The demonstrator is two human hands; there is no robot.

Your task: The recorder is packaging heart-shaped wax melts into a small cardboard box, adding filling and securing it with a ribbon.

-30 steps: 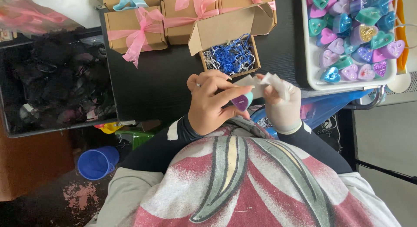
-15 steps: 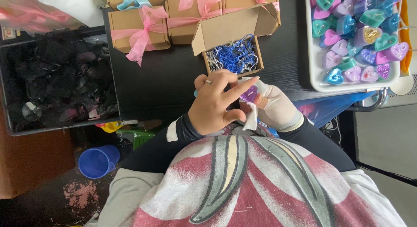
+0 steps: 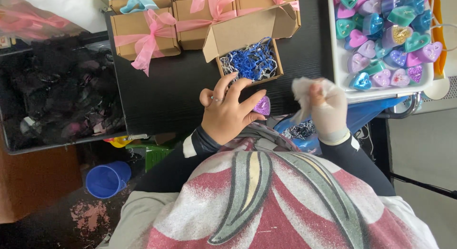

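My hands have parted: left hand (image 3: 231, 113) now pinches a purple heart candle (image 3: 262, 105) below the open box (image 3: 247, 63); gloved right hand (image 3: 328, 108) has closed on a white wipe (image 3: 304, 89).

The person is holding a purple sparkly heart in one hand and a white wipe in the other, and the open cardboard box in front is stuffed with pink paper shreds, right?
Not quite. The head view shows the open brown cardboard box stuffed with blue paper shreds, not pink. The rest holds: the left hand holds the purple glittery heart, and the gloved right hand holds the crumpled white wipe.
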